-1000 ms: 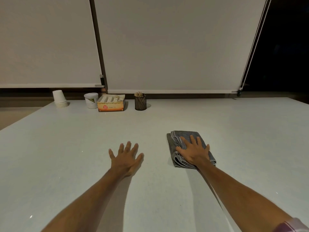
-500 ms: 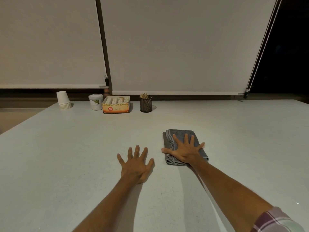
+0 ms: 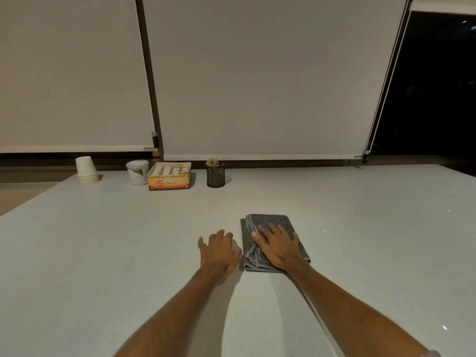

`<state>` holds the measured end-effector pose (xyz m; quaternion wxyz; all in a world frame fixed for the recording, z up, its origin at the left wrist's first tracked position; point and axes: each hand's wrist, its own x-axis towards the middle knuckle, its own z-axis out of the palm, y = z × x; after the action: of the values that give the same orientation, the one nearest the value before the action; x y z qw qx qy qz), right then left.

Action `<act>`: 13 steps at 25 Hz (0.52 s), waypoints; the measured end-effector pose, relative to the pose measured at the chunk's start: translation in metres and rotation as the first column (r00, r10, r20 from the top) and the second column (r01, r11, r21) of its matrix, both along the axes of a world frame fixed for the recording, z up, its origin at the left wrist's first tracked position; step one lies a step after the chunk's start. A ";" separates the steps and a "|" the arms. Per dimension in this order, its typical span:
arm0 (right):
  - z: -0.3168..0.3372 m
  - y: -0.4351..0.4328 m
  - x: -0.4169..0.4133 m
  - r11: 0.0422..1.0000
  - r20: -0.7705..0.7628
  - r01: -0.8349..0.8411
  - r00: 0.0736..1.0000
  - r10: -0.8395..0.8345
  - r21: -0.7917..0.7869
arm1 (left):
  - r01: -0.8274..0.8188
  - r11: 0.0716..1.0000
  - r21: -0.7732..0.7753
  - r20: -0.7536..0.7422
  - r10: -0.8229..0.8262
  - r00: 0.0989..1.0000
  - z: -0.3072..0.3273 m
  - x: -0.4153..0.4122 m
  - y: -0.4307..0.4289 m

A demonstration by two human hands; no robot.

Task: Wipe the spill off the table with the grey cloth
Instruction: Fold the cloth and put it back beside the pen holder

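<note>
A folded grey cloth point(image 3: 268, 222) lies on the white table point(image 3: 103, 240), right of centre. My right hand point(image 3: 279, 247) presses flat on the cloth's near half, fingers spread, bunching its left edge. My left hand point(image 3: 219, 252) rests palm-down on the bare table just left of the cloth, its fingers curled and its thumb close to the cloth's edge. No spill shows on the table surface.
Along the far edge stand a stack of white paper cups point(image 3: 86, 171), a white tub point(image 3: 137, 172), an orange box of sachets point(image 3: 170, 176) and a black mesh cup of sticks point(image 3: 215, 173). Roller blinds hang behind. The table's left edge runs diagonally.
My right hand has slid the cloth to the left. My left hand has moved right until it sits beside the cloth, and its fingers have curled in.
</note>
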<state>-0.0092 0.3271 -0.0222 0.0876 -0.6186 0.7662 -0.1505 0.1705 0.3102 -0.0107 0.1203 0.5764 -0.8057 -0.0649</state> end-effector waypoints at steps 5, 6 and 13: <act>0.026 -0.019 -0.045 0.946 0.192 0.300 0.942 -0.274 -0.121 | -0.124 0.961 0.249 -0.258 0.189 0.948 0.019 -0.040 -0.043; 0.030 -0.023 -0.057 0.940 0.181 0.340 0.926 -0.331 -0.017 | -0.143 0.940 0.310 -0.282 0.235 0.930 0.023 -0.046 -0.050; 0.059 -0.054 -0.086 0.882 0.290 0.162 0.905 -0.312 0.443 | -0.170 0.671 0.722 -0.233 0.467 0.853 0.052 -0.076 -0.079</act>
<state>-0.0950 0.2729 0.0371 0.3317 -0.4491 0.8230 -0.1051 0.0948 0.2307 0.0412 0.0729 0.6883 -0.5667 -0.4470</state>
